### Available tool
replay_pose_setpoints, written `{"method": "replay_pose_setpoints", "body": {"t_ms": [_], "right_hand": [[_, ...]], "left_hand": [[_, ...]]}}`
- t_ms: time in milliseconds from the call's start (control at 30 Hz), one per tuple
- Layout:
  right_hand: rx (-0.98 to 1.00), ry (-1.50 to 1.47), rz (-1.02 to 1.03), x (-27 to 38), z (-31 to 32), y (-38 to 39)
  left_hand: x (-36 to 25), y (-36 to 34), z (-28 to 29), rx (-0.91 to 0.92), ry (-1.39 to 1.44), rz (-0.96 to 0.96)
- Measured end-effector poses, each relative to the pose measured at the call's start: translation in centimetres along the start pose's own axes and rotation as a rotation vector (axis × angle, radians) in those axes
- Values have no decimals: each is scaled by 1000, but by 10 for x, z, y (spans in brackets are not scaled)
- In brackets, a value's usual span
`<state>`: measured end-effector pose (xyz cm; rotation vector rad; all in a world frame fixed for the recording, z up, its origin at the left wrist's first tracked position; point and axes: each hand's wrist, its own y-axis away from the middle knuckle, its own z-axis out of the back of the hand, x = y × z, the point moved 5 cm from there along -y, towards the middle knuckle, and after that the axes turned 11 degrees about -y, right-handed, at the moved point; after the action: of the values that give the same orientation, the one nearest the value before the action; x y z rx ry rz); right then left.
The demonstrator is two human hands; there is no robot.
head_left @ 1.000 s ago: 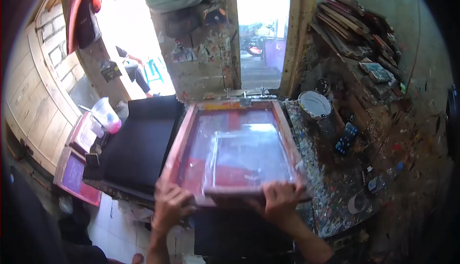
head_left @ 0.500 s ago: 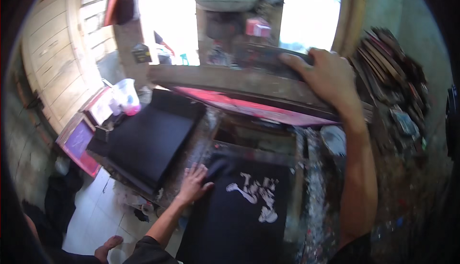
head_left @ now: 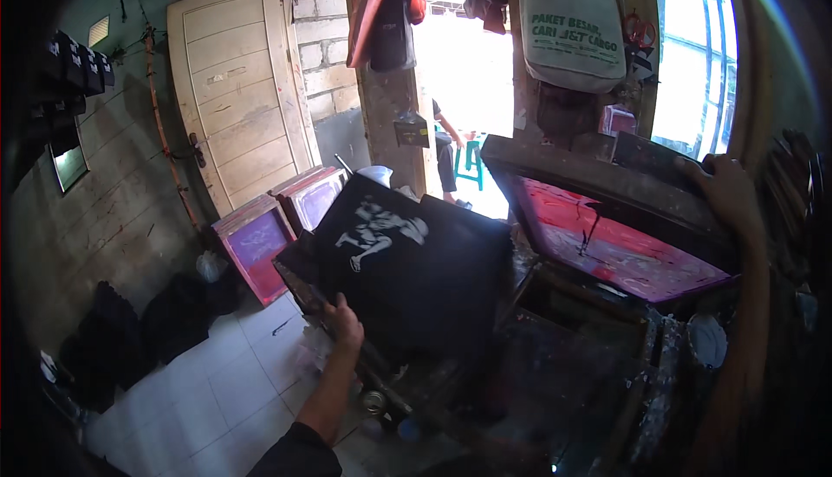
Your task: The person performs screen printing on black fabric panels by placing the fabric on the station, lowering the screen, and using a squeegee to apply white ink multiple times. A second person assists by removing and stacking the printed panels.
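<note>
My left hand [head_left: 345,325] pinches the near-left edge of a black printed piece [head_left: 433,286] with a white figure on it, which lies tilted over other black material at the left of the workbench. My right hand [head_left: 728,191] is raised at the right, gripping the top of a hinged wooden screen frame [head_left: 572,165] and a dark bar on it. The screen's pink and red mesh [head_left: 624,243] is lifted at an angle above a dark recessed part of the bench [head_left: 589,312].
Screens with purple mesh [head_left: 260,247] lean at the left near a pale door [head_left: 230,87]. Black cloth heaps [head_left: 113,338] lie on the floor. A round white tub [head_left: 706,338] sits at right. A person [head_left: 446,143] is partly visible beside a green stool [head_left: 469,165] in the doorway.
The screen has gone from lying flat to raised. The printed black piece has moved from the bench's middle to the left, with my left hand now gripping it. My view has swung left.
</note>
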<state>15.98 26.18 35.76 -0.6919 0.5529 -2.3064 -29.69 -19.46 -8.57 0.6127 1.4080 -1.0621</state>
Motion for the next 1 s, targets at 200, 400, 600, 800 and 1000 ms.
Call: {"method": "replay_pose_setpoints", "body": {"t_ms": [200,400,600,800,1000], "right_hand": [[-134,-86,141,4,-10,0],[-12,-17,25,1,-3,-1],[-125,-37,99,-3,-4,1],[-107,-86,89,0,-10,-1],[15,-50,15,-5,-4,-3]], "left_hand": [[62,14,-72,336,796,593],[-28,118,-120,840,-99,-212],[-43,112,-161,808,-594,-816],[34,24,-164,851,3,-60],[-36,121,-167,514,-726,-1093]]}}
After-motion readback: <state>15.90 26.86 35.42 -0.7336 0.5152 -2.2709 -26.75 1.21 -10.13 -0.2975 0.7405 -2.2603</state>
